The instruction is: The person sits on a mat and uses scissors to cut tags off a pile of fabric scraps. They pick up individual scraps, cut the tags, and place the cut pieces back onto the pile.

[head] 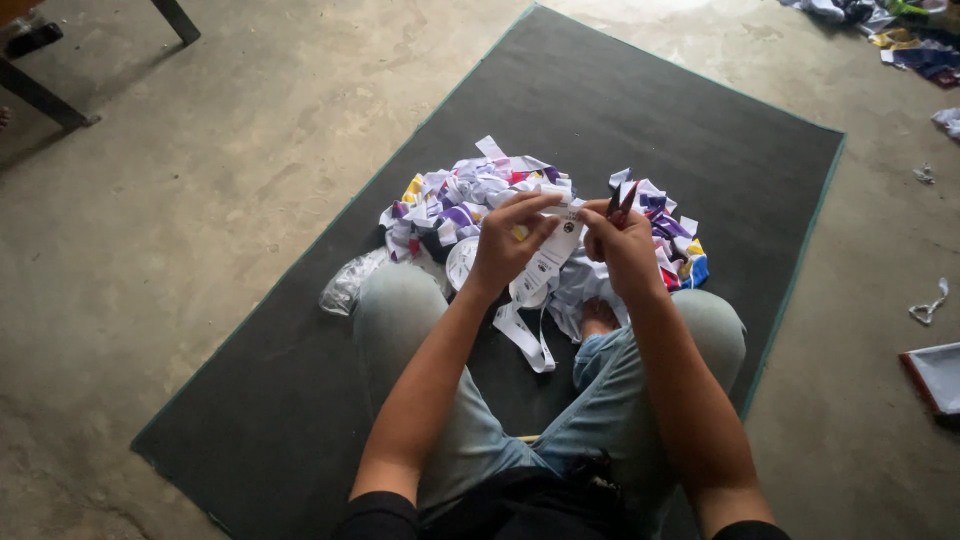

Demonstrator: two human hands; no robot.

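Observation:
I sit cross-legged in light jeans on a dark mat (640,110). My left hand (508,240) pinches the top of a long white label strip (548,262) that hangs down toward my lap. My right hand (622,245) grips small red-handled scissors (621,202) right beside the strip's upper end. Just beyond both hands lies a pile of white, purple, yellow and red fabric pieces (470,195), with more of the same (672,235) to the right.
A crumpled clear plastic bag (347,283) lies by my left knee. Table legs (40,95) stand at the far left on the concrete floor. Cloth scraps (905,35) sit at the top right, a small scrap (930,303) and a flat red-edged object (935,375) at the right.

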